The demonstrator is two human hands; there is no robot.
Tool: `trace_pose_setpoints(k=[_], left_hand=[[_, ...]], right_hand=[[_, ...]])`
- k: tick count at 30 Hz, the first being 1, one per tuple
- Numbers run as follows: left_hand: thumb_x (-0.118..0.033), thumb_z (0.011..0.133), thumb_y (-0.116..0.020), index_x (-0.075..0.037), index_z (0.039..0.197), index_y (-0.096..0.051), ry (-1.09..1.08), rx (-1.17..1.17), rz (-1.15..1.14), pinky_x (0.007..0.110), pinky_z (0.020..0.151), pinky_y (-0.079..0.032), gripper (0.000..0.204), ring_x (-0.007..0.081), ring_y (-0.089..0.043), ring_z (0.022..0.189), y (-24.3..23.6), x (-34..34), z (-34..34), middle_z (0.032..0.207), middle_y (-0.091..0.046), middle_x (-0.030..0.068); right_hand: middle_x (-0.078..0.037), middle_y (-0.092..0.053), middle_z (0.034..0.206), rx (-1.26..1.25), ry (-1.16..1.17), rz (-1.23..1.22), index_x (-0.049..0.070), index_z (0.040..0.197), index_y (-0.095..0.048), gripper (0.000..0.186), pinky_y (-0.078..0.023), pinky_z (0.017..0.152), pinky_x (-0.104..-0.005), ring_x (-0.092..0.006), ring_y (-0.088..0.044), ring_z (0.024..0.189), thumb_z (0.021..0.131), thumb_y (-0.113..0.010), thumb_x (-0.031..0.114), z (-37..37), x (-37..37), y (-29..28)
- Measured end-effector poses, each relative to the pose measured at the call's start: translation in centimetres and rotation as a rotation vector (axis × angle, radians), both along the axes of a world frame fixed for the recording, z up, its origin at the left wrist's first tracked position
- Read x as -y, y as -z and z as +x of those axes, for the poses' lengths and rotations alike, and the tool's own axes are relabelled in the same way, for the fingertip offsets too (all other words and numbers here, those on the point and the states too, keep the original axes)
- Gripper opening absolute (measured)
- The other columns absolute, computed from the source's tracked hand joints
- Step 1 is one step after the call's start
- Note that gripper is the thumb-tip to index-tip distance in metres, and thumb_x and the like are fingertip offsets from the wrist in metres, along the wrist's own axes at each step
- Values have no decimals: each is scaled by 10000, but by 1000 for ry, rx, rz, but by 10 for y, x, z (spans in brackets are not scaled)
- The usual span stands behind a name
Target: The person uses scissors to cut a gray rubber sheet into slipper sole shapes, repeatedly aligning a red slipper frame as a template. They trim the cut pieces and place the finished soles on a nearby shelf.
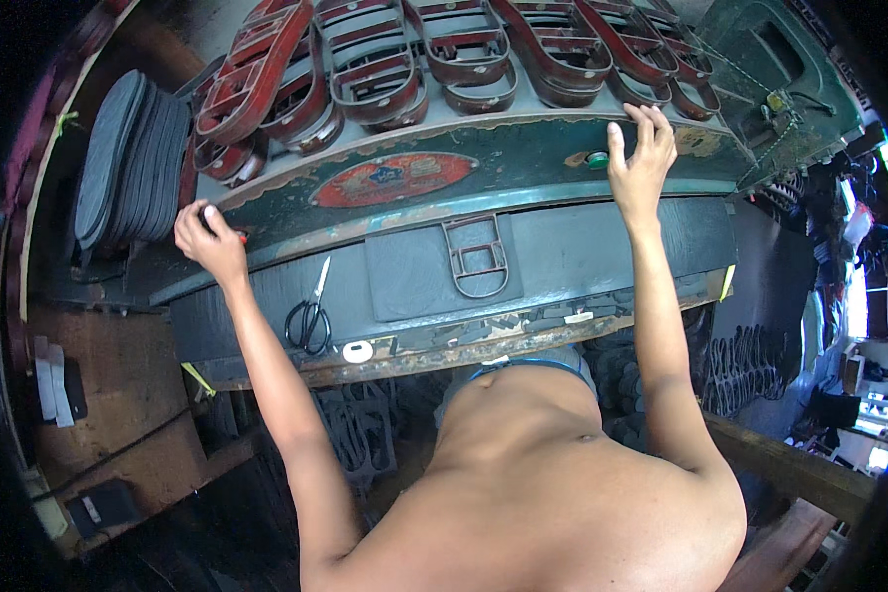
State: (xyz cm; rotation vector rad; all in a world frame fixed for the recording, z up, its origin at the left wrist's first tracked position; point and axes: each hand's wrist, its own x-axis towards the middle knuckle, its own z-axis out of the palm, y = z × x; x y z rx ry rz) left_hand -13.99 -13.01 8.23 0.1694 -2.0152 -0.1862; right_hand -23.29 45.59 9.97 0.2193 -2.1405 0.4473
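Sitting in a scuffed green metal beam (538, 148) above flat black sheeting (577, 247) in a cluttered workshop (809, 316), a round green button (598, 159) lies just left of the spread right hand (643, 163); the left hand (211, 245) curls beside a small red fitting (242, 238), contact unclear.

Dark bench (582, 252): 1 metal die (477, 247) on black sheet (404, 271), scissors (309, 322), white oval object (358, 351).

I saw a dull metal cutting die (477, 248), a matt, rubbery sheet (404, 278), shiny metal scissor blades (322, 277) and chipped paint on the press beam (547, 148).
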Motion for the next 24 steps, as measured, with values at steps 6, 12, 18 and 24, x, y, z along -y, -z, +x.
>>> trace_pose_setpoints(k=[6, 12, 18, 24], left_hand=[[-190, 1008, -559, -21, 1110, -668, 40, -21, 4, 485, 1079, -352, 226, 335, -551, 1205, 1, 0, 2, 1175, -644, 141], [-166, 1033, -525, -10, 1152, -669, 76, 17, 53, 473, 1094, -319, 243, 318, -523, 1221, 0, 1, 8, 1176, -638, 131], [-205, 1051, -477, -2, 1159, -677, 55, 3, 21, 477, 1084, -328, 305, 326, -529, 1211, 2, 5, 8, 1189, -646, 140], [-301, 1077, -377, 12, 1180, -647, -1, -152, -83, 527, 1094, -323, 426, 355, -529, 1207, 18, 3, -7, 1190, -638, 162]], right_hand=[[-132, -501, 1404, 42, -3, -80, 121, 1353, -606, 415, -276, 1180, -503, -332, -407, 1432, 970, -673, 265, 2, 5, 14], [-134, -493, 1431, -18, -1, -121, 108, 1360, -603, 423, -284, 1183, -503, -345, -391, 1447, 952, -677, 196, -3, 11, 22], [-161, -449, 1487, -75, -4, -134, 77, 1402, -572, 456, -265, 1202, -511, -372, -356, 1467, 958, -648, 142, -11, 14, 34], [-172, -417, 1522, -218, -27, -110, 65, 1473, -506, 494, -206, 1230, -538, -398, -290, 1496, 1015, -566, 239, -29, 11, 56]])
